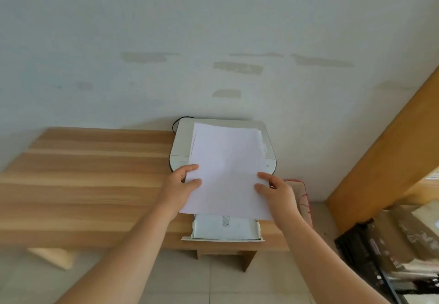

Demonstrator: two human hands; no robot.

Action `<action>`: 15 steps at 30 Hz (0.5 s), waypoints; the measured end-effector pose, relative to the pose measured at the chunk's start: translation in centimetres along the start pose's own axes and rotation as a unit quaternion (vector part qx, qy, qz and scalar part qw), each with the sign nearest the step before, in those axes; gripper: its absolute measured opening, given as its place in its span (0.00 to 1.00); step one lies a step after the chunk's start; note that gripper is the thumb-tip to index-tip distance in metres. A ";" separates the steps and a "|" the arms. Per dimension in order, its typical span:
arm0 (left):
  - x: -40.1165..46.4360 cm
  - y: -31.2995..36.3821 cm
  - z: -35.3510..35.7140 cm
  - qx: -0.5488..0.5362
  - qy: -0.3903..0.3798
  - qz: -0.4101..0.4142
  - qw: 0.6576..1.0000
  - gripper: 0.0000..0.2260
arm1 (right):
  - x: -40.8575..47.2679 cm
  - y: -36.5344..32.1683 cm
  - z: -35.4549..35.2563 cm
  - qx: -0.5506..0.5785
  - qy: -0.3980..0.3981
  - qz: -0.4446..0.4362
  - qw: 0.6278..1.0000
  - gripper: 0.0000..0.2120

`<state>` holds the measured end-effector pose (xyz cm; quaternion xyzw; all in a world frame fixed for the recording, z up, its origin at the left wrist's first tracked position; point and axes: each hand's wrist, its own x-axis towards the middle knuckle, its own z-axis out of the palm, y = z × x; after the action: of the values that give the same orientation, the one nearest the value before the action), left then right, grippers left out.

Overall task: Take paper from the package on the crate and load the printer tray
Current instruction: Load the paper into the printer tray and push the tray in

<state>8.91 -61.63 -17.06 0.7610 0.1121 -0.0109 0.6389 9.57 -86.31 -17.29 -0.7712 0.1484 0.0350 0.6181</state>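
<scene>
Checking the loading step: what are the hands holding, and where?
A stack of paper, gripped by left hand and right hand at its side edges.

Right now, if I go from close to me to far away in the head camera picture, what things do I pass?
Pulled-out printer tray → left hand and right hand gripping the paper stack → printer → black cable → wall.

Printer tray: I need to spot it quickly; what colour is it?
White printer tray, clearest in the head view.
</scene>
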 end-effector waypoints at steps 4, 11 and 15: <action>-1.4 -2.3 1.7 -0.007 0.034 -0.054 0.998 0.15 | 1.5 2.1 -0.5 -0.004 -0.059 0.033 0.998 0.14; -2.1 -5.9 3.5 -0.024 0.084 -0.101 0.991 0.16 | 3.1 5.6 -0.5 0.013 -0.106 0.084 0.991 0.15; -1.6 -8.5 4.0 -0.009 0.066 -0.124 0.990 0.17 | 2.9 7.4 -0.5 0.007 -0.100 0.121 0.988 0.14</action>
<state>6.25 -64.48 -25.83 0.7345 0.2477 -0.0385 0.6307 10.28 -88.72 -24.85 -0.7359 0.1783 0.1852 0.6264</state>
